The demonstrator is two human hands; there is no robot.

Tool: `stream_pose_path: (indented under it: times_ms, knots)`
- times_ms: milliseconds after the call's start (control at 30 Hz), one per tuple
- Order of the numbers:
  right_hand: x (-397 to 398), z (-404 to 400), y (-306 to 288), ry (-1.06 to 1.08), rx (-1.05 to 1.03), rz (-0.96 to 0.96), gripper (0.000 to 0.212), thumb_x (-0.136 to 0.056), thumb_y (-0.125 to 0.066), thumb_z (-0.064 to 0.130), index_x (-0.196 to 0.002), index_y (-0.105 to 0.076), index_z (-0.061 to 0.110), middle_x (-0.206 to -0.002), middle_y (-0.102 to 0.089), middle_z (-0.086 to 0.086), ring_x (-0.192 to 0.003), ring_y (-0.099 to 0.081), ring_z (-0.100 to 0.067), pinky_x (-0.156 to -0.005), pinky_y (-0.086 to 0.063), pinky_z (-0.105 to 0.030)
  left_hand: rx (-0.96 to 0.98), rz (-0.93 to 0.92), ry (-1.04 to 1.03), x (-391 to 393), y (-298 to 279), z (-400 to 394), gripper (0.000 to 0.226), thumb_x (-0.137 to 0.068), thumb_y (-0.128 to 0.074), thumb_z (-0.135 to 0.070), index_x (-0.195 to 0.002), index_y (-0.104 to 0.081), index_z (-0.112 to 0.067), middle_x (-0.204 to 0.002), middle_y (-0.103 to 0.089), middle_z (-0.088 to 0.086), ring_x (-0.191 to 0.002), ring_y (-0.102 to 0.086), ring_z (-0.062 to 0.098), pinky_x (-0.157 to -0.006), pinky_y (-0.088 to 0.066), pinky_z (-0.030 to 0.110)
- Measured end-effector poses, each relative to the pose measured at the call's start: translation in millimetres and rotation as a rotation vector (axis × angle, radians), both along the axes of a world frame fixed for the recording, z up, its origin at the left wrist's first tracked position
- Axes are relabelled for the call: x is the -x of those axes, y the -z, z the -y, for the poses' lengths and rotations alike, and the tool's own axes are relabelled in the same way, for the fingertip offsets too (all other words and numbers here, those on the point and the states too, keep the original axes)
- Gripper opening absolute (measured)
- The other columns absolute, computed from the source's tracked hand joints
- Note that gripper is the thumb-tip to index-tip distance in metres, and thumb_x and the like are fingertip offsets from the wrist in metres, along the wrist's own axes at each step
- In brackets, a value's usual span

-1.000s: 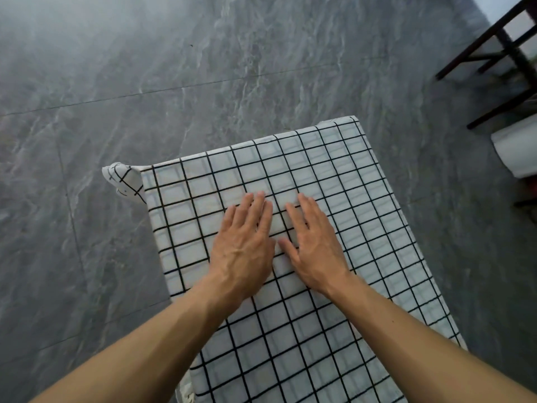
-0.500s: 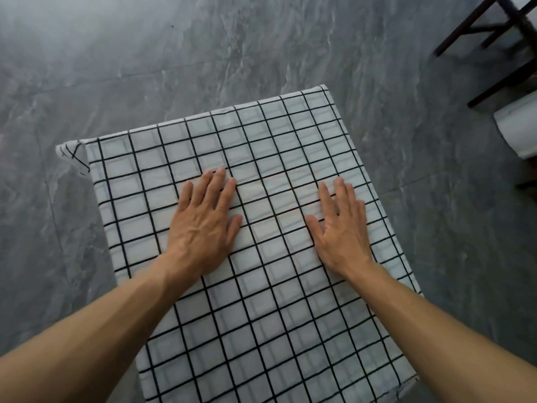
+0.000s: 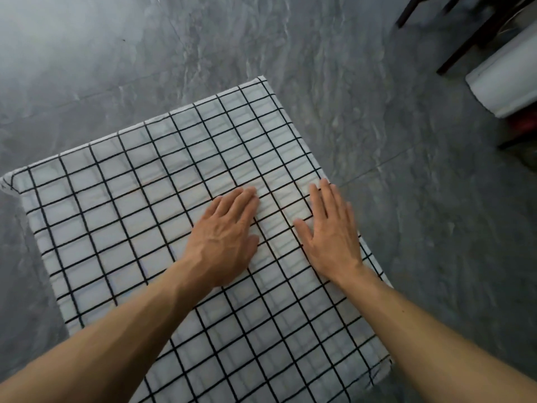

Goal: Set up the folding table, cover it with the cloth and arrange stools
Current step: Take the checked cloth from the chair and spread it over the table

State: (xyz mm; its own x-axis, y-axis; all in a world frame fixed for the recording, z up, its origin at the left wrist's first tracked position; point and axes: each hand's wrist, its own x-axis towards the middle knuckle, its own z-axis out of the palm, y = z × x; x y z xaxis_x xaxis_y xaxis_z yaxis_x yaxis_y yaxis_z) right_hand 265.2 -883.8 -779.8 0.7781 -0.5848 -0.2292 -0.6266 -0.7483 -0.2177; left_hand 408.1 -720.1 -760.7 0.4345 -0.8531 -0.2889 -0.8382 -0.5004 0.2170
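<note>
A white cloth with a black grid [image 3: 139,216] lies spread over the folding table, whose top is wholly hidden under it. My left hand [image 3: 225,239] rests flat on the cloth near its middle, fingers straight and together. My right hand [image 3: 331,231] lies flat beside it, fingers straight, its fingertips at the cloth's right edge. The cloth's far left corner [image 3: 8,183] hangs bunched over the table's corner. No stool is clearly in view.
Grey marbled floor tiles [image 3: 145,53] surround the table. Dark wooden furniture legs [image 3: 470,39] stand at the top right, with a white cylindrical object [image 3: 505,80] next to them and something red below it.
The view has swung, so the cloth now sits lower and to the left. Both hands stayed flat on the cloth; the right one has slid to its right edge and the left one has followed.
</note>
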Motion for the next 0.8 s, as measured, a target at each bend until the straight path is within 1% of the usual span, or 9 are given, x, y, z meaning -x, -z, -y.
stream_pose_path:
  times_ms: [67, 133, 200, 267, 400, 467, 567, 667, 800]
  knots:
    - [6.3, 3.7, -4.2, 0.109, -0.058, -0.007, 0.072, -0.100, -0.027, 0.056, -0.157, 0.000, 0.021, -0.164, 0.006, -0.009, -0.151, 0.004, -0.027, -0.122, -0.009, -0.047, 0.007, -0.002, -0.027, 2.1, -5.7, 6.6, 0.070, -0.098, -0.031, -0.048, -0.156, -0.001, -0.021, -0.163, 0.005, -0.003, -0.149, 0.006, 0.015, -0.121, 0.002, 0.035]
    - [9.8, 4.5, -10.1, 0.164, -0.105, 0.029, 0.073, -0.100, -0.030, 0.054, -0.157, -0.002, 0.019, -0.164, 0.004, -0.012, -0.151, 0.002, -0.027, -0.122, -0.010, -0.047, 0.029, 0.000, -0.057, 4.9, -10.3, 13.0, 0.069, -0.096, -0.037, -0.047, -0.154, -0.012, -0.019, -0.162, -0.007, -0.001, -0.149, -0.005, 0.018, -0.120, -0.007, 0.036]
    - [12.7, 0.1, -15.5, 0.088, -0.104, 0.088, 0.072, -0.100, -0.035, 0.051, -0.157, -0.006, 0.018, -0.164, 0.003, -0.009, -0.151, 0.005, -0.023, -0.123, -0.009, -0.045, 0.047, 0.003, -0.081, 8.6, -13.1, 16.7, 0.068, -0.094, -0.044, -0.047, -0.151, -0.021, -0.019, -0.160, -0.016, 0.001, -0.147, -0.011, 0.021, -0.119, -0.015, 0.038]
    - [14.6, -7.4, -18.0, -0.036, -0.093, 0.105, 0.072, -0.099, -0.041, 0.050, -0.157, -0.010, 0.020, -0.165, 0.003, -0.007, -0.151, 0.008, -0.020, -0.123, -0.008, -0.041, 0.034, 0.019, -0.098, 13.8, -14.3, 15.9, 0.067, -0.092, -0.048, -0.048, -0.149, -0.024, -0.020, -0.159, -0.017, 0.003, -0.147, -0.012, 0.022, -0.119, -0.020, 0.041]
    - [17.5, -20.8, -16.2, -0.120, -0.109, 0.023, 0.076, -0.097, -0.044, 0.054, -0.157, -0.010, 0.022, -0.165, 0.007, -0.006, -0.150, 0.016, -0.019, -0.123, -0.003, -0.042, 0.038, 0.024, -0.159, 21.2, -14.7, 4.0, 0.059, -0.090, -0.051, -0.046, -0.141, -0.034, -0.023, -0.155, -0.024, 0.003, -0.143, -0.020, 0.022, -0.113, -0.029, 0.041]
    - [17.9, -23.0, -17.2, -0.112, -0.115, 0.028, 0.076, -0.097, -0.044, 0.053, -0.157, -0.011, 0.021, -0.165, 0.005, -0.006, -0.150, 0.016, -0.019, -0.123, -0.002, -0.043, 0.032, 0.025, -0.159, 22.9, -14.2, -1.9, 0.059, -0.091, -0.050, -0.046, -0.142, -0.033, -0.023, -0.155, -0.024, 0.003, -0.143, -0.020, 0.023, -0.113, -0.030, 0.042]
    - [14.1, -23.1, -23.0, -0.114, -0.123, 0.054, 0.074, -0.097, -0.046, 0.052, -0.156, -0.015, 0.020, -0.165, 0.003, -0.005, -0.150, 0.012, -0.018, -0.122, 0.002, -0.038, 0.056, 0.017, -0.201, 22.8, -15.1, -5.8, 0.062, -0.092, -0.050, -0.046, -0.145, -0.032, -0.020, -0.156, -0.025, 0.004, -0.144, -0.021, 0.023, -0.115, -0.026, 0.041]
    - [6.4, -23.2, -33.4, -0.111, -0.126, 0.093, 0.073, -0.097, -0.045, 0.050, -0.156, -0.017, 0.018, -0.165, 0.000, -0.005, -0.151, 0.007, -0.018, -0.123, -0.003, -0.040, 0.096, -0.041, -0.302, 24.0, -19.9, -9.8, 0.064, -0.093, -0.048, -0.047, -0.148, -0.029, -0.021, -0.156, -0.026, 0.002, -0.143, -0.022, 0.022, -0.116, -0.024, 0.038]
    - [-6.4, -27.3, -53.6, -0.086, -0.150, 0.120, 0.070, -0.098, -0.043, 0.050, -0.155, -0.019, 0.018, -0.165, -0.004, -0.004, -0.151, 0.004, -0.017, -0.123, -0.007, -0.040, 0.139, -0.088, -0.392, 21.0, -34.2, -18.0, 0.061, -0.092, -0.049, -0.049, -0.145, -0.035, -0.022, -0.154, -0.031, 0.002, -0.141, -0.026, 0.022, -0.115, -0.030, 0.040]
